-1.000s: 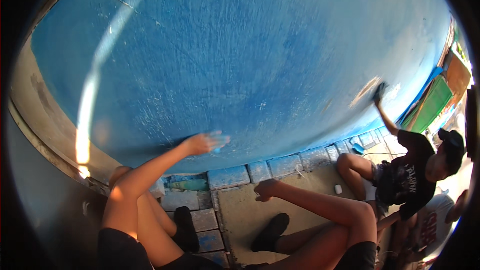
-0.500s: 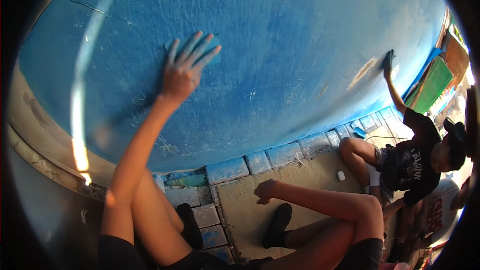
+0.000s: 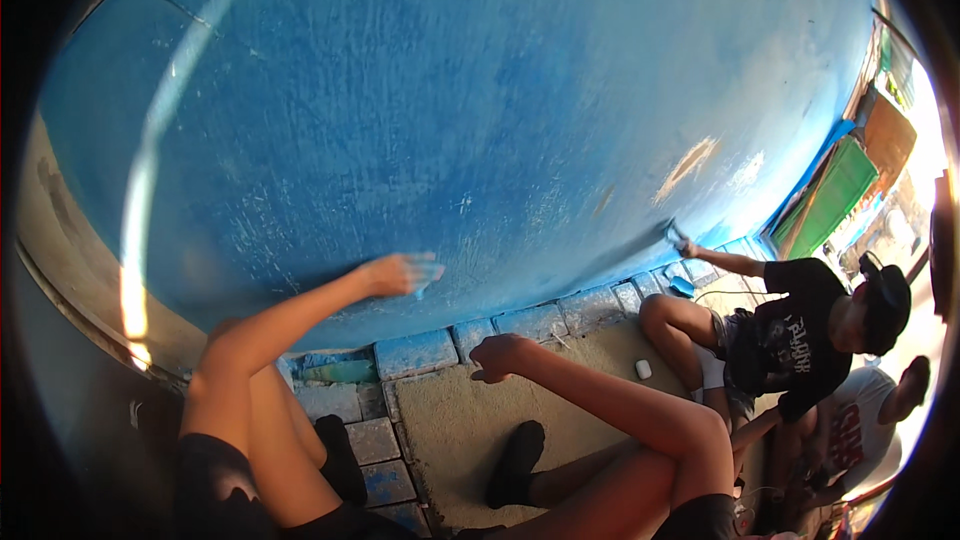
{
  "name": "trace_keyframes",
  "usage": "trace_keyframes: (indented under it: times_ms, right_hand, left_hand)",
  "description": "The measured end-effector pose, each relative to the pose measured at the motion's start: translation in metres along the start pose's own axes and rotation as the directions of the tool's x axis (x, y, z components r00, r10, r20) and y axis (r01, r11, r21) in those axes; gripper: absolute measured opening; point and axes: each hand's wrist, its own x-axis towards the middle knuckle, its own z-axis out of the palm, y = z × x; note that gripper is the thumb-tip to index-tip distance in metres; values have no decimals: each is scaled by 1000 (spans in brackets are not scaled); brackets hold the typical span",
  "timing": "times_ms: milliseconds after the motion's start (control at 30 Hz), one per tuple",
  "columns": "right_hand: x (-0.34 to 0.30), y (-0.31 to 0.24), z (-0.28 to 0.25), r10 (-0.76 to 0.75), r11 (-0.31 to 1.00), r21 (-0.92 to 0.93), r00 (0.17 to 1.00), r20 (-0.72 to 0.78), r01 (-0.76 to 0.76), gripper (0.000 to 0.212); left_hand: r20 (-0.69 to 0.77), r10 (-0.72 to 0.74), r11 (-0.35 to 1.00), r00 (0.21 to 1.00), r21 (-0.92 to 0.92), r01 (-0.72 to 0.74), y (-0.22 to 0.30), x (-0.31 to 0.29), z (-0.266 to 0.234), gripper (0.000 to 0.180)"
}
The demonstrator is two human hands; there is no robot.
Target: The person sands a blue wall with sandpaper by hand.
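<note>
My left hand is low on the blue wall, its fingers blurred. It presses a small blue sheet of sandpaper to the paint, mostly hidden under the fingers. Pale scratches and streaks mark the surface around it. My right arm lies across my bent right knee, and my right hand hangs from it in front of the wall's foot. Its fingers are loosely curled, with nothing seen in them.
Paving blocks edge the wall beside a sandy strip. A small white case lies there. At right a seated co-worker holds a dark pad against the wall; another person sits behind. A green panel leans farther back.
My left hand has swept down the wall with the sandpaper. The co-worker's hand has also come down the wall. The whole view has shifted slightly; my right hand stays by my knee.
</note>
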Motion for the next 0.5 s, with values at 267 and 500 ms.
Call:
trace_keyframes:
  times_ms: [267, 500]
  right_hand:
    - [2, 2, 19, -2, 1000, -15, 996, 92, 3, 46]
    - [14, -6, 14, -48, 997, -53, 997, 66, 51, 49]
  left_hand:
    - [-575, -493, 664, 652, 235, 710, -103, 95, -230, 48]
    - [-302, -273, 960, 913, -20, 281, -43, 94, -86, 40]
